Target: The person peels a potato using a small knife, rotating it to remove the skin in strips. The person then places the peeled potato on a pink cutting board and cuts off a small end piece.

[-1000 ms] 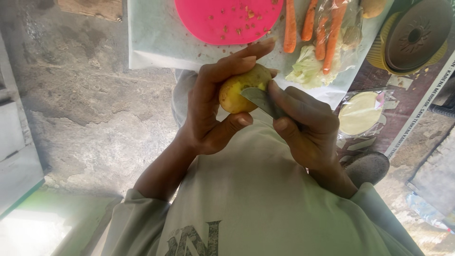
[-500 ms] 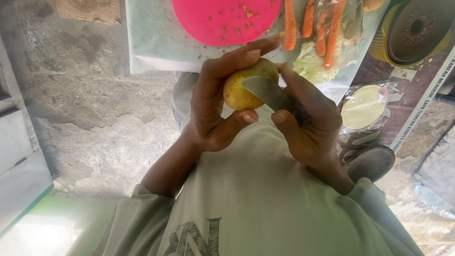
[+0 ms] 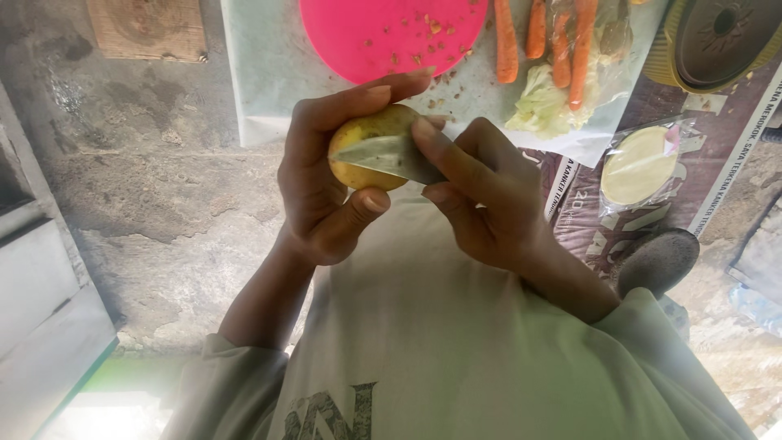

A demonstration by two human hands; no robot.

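Observation:
My left hand (image 3: 326, 183) cups a yellow potato (image 3: 371, 134) between fingers and thumb, above my light shirt. My right hand (image 3: 481, 191) grips a knife (image 3: 387, 155) whose grey blade lies flat across the potato's front, the index finger stretched along the blade's back. Both hands hover just in front of a white plastic sheet (image 3: 269, 73) spread on the concrete floor.
On the sheet lie a pink round cutting board (image 3: 391, 33) with small scraps, several carrots (image 3: 570, 45) and pale cabbage leaves (image 3: 542, 102). To the right are a yellow-rimmed round pan (image 3: 721, 41), a bagged round pale item (image 3: 639, 167) and a dark stone (image 3: 660, 261). A wooden board (image 3: 147, 28) lies upper left.
The blade has slid leftwards across the potato, now covering more of its front. Both hands stay together at about the same spot.

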